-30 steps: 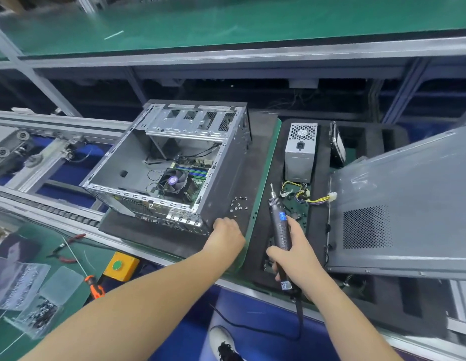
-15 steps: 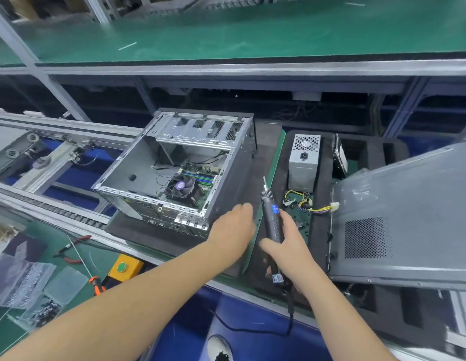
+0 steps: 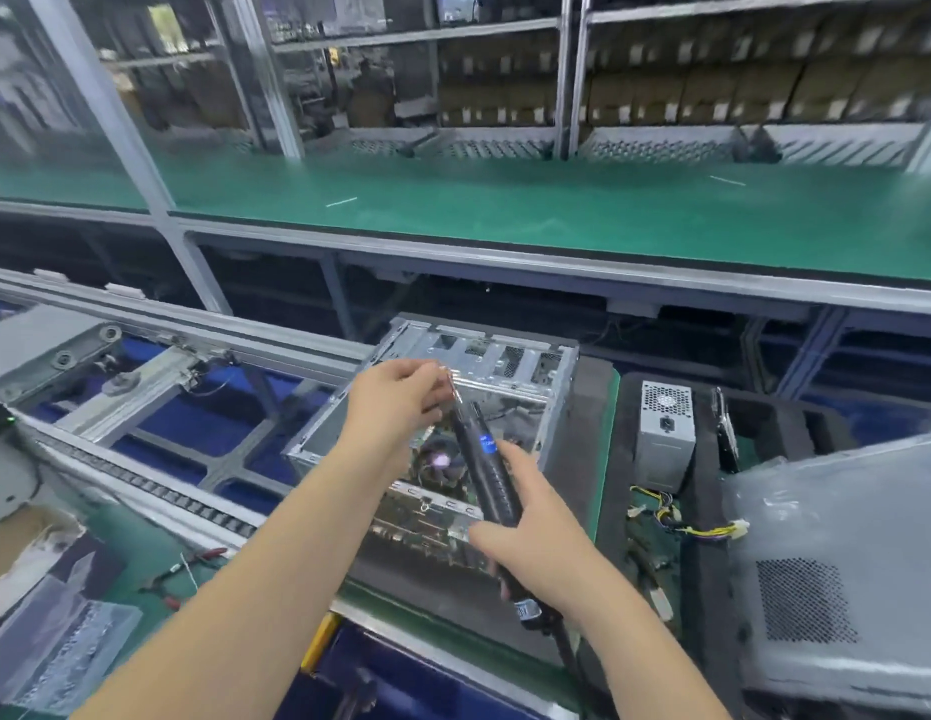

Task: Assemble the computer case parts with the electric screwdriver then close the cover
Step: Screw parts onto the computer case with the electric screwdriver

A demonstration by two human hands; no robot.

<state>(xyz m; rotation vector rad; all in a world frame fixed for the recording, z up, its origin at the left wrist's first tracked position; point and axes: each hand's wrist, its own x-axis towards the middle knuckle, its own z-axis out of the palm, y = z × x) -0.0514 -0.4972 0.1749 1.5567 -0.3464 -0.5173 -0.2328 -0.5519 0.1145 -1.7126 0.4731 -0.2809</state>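
Black and ribbed along its grip, the electric screwdriver (image 3: 486, 472) is held in the right hand (image 3: 538, 543), whose fingers and thumb curl round the lower part of the barrel; the tool tilts up and to the left, its small blue-lit panel facing the camera and its cord leaving the base below the wrist. The left hand (image 3: 398, 400) is raised at the tool's tip, thumb and fingertips pinched together there; something small and pale seems caught between them, too blurred to name. Both hands hang over the open computer case (image 3: 510, 366), a bare-metal chassis lying on a dark foam mat (image 3: 595, 433) on the conveyor, its open side up, so the motherboard and the round cooler fan (image 3: 438, 462) show inside, partly behind the left forearm. To the right, in a black foam tray (image 3: 705, 563), a grey power supply (image 3: 665, 439) stands upright with its bundle of yellow and black wires (image 3: 686, 524) trailing in front. Further right the case cover (image 3: 837, 553), a grey panel with a perforated vent patch, lies tilted on the tray, well apart from the case and not fitted. At lower left on the green bench lie clear plastic bags (image 3: 63, 641) and red-handled pliers (image 3: 187, 566). Beyond the conveyor runs a long green-topped workbench (image 3: 505, 210) with shelving behind it.
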